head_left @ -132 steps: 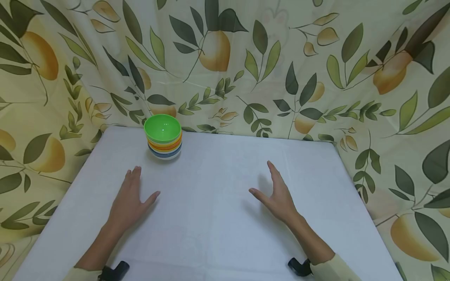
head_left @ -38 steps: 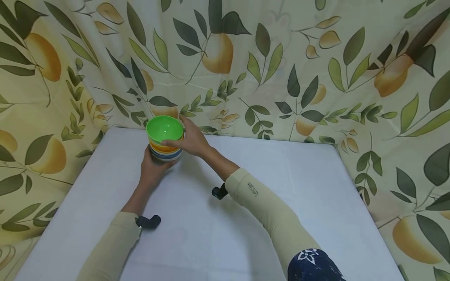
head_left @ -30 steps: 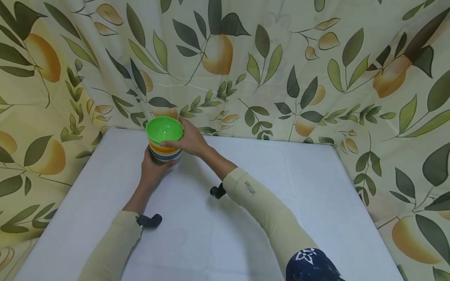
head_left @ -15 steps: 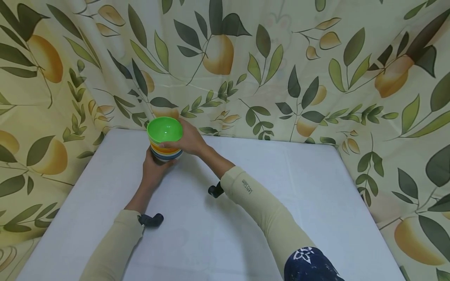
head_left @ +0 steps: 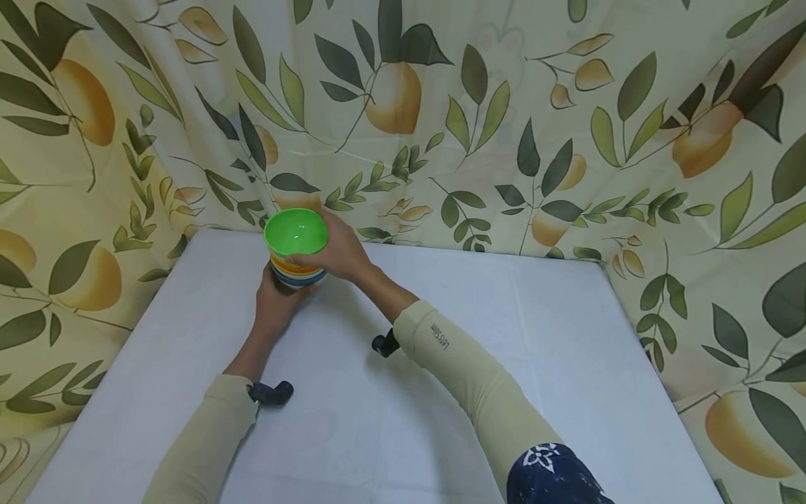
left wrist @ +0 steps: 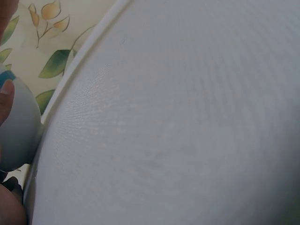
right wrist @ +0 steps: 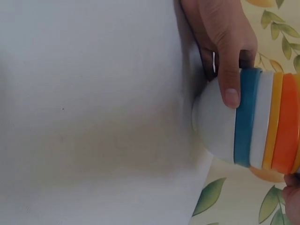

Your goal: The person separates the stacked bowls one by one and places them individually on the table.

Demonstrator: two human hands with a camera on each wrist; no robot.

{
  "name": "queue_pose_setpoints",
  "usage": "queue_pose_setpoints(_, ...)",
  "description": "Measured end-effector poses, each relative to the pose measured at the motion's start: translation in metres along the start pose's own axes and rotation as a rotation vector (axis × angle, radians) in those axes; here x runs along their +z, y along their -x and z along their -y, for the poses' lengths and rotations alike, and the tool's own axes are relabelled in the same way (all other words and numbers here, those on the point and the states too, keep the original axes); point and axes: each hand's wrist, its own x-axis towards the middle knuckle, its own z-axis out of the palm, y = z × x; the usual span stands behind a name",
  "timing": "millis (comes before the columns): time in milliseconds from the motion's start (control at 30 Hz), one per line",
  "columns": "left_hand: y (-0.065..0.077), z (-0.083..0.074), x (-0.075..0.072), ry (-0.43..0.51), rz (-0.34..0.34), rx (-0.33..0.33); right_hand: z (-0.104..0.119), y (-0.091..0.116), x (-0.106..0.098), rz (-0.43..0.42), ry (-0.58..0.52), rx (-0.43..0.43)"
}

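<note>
Fruit-patterned cream fabric (head_left: 466,140) hangs behind the white tabletop (head_left: 390,427). I see the left hand (head_left: 275,308) gripping a multicoloured round-bowl stack (head_left: 292,240) low, the right hand (head_left: 342,246) gripping higher.

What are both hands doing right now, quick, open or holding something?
Left hand: holding the bowl stack low down.
Right hand: holding the same stack near the top, at the green bowl.

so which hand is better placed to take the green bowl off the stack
Probably the right hand: it grips the stack high up, beside the green bowl on top. The left hand holds lower, at the white base, so seems better suited to steadying the rest.
</note>
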Motion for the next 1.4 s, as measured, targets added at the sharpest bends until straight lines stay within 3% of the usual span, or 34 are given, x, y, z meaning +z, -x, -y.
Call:
queue_pose_setpoints(467,-0.001,0.002,0.000,0.005,-0.009,0.004,-0.005,-0.002,0.004,-0.037,-0.036,-0.032)
queue_pose_setpoints(767,-0.001,0.002,-0.001,0.026,-0.003,0.020,-0.002,0.001,0.006,-0.068,-0.028,0.033)
queue_pose_setpoints(1000,0.000,0.002,0.000,0.029,-0.004,0.021,0.001,-0.001,0.005,-0.106,0.002,-0.019)
queue_pose_setpoints(1400,-0.001,0.004,0.000,0.029,-0.011,0.035,0.014,0.005,-0.008,-0.150,-0.044,-0.071)
